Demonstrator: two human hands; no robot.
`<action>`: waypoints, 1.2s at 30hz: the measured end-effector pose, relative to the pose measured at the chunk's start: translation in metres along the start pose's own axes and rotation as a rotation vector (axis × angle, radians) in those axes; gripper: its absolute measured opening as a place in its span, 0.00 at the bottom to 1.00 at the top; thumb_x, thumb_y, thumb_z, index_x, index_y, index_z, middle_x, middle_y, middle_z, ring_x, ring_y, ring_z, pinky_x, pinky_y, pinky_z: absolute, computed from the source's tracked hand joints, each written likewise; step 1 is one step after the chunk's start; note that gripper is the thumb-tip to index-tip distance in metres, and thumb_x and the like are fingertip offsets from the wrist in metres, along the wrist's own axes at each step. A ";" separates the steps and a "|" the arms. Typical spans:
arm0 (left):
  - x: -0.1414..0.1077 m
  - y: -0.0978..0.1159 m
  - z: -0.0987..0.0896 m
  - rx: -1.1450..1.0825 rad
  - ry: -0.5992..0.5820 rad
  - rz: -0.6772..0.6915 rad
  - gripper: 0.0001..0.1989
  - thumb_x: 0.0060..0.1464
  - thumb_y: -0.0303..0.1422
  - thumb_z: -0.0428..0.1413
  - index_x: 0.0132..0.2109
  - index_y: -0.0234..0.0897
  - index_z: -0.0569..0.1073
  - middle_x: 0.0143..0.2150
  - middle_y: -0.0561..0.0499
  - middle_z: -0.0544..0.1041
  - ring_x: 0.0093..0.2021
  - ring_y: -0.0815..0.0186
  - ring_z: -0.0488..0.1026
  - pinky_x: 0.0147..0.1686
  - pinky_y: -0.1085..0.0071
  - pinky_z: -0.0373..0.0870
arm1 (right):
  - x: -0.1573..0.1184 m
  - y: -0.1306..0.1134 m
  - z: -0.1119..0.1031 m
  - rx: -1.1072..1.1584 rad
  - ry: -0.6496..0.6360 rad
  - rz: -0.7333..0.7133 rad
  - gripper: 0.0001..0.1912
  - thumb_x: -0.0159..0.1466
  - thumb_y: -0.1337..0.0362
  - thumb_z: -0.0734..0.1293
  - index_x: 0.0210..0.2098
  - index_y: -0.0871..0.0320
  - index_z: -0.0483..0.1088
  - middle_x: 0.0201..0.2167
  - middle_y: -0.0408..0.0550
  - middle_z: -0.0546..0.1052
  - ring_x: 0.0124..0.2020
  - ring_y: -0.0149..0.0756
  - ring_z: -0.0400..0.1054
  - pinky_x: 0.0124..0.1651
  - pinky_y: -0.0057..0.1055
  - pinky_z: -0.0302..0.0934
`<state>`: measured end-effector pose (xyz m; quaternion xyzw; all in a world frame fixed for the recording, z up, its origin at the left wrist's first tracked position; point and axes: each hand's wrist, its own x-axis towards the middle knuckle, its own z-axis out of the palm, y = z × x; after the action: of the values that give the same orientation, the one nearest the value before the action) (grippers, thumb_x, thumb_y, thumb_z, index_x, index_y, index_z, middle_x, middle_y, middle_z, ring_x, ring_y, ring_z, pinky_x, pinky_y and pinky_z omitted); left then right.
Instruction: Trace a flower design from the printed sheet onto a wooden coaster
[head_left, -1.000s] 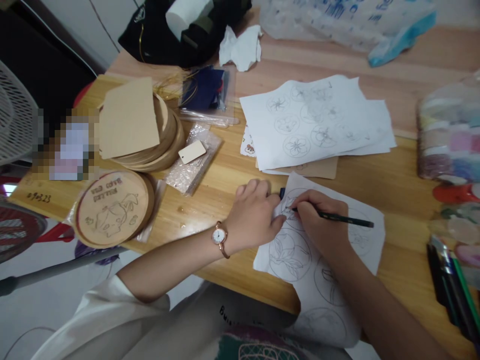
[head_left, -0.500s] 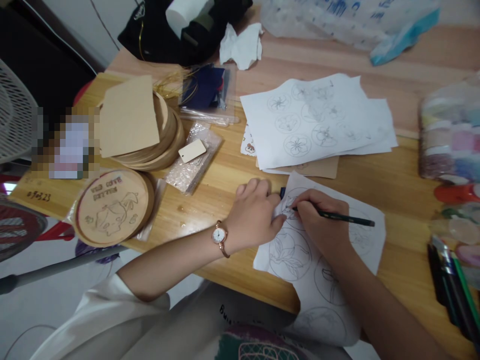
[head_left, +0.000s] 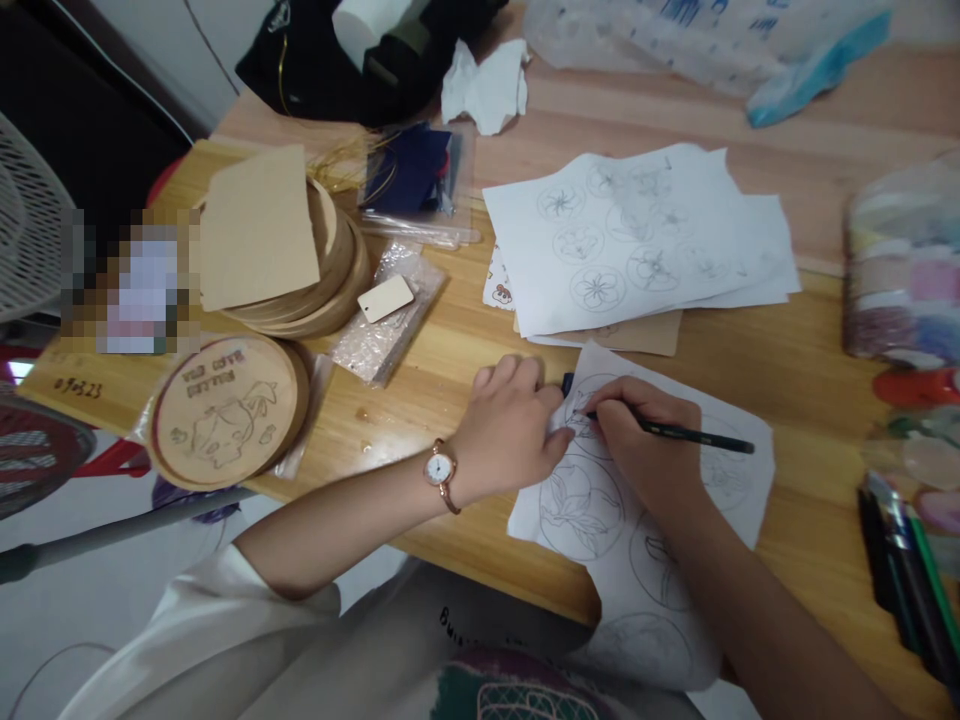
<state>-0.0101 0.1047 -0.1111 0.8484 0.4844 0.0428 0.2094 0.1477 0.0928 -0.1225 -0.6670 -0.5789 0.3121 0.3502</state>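
Note:
A dark pencil (head_left: 697, 435) is gripped in my right hand (head_left: 649, 435), its tip against the upper left part of a white sheet of paper (head_left: 577, 505). Circles with leaf and flower line drawings cover this sheet, whose lower end hangs over the table edge. My left hand (head_left: 514, 425), with a watch (head_left: 439, 467) on its wrist, has its fingers curled at the sheet's left edge, the paper between thumb and forefinger. Its fingertips are hidden. A small dark blue object (head_left: 568, 383) shows just beyond that hand.
More drawn sheets (head_left: 600, 240) lie beyond my hands. At left are round wooden pieces (head_left: 341, 270), a wooden disc with a drawing (head_left: 225, 410) and a small tag (head_left: 386, 298) on a plastic packet (head_left: 360, 345). Pens (head_left: 900, 560) and a tub of colours (head_left: 900, 270) stand at right.
The view has shifted very slightly. Both hands, the pencil and the sheet stay in nearly the same place.

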 end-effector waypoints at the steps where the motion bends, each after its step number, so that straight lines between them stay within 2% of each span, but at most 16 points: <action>1: 0.000 0.000 0.000 0.001 -0.002 -0.001 0.13 0.55 0.42 0.51 0.37 0.37 0.71 0.42 0.45 0.66 0.47 0.54 0.60 0.43 0.57 0.59 | 0.000 0.000 0.000 -0.001 -0.001 -0.005 0.09 0.51 0.69 0.60 0.19 0.54 0.70 0.15 0.38 0.69 0.18 0.29 0.62 0.22 0.26 0.55; 36: 0.001 0.000 0.000 -0.003 0.001 0.000 0.13 0.54 0.42 0.52 0.37 0.36 0.71 0.42 0.44 0.67 0.47 0.54 0.60 0.43 0.57 0.59 | 0.001 0.001 0.001 0.015 0.026 -0.020 0.09 0.51 0.69 0.60 0.18 0.55 0.68 0.14 0.38 0.68 0.18 0.29 0.62 0.22 0.26 0.55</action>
<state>-0.0102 0.1053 -0.1113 0.8480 0.4845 0.0437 0.2103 0.1473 0.0934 -0.1242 -0.6625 -0.5786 0.3041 0.3659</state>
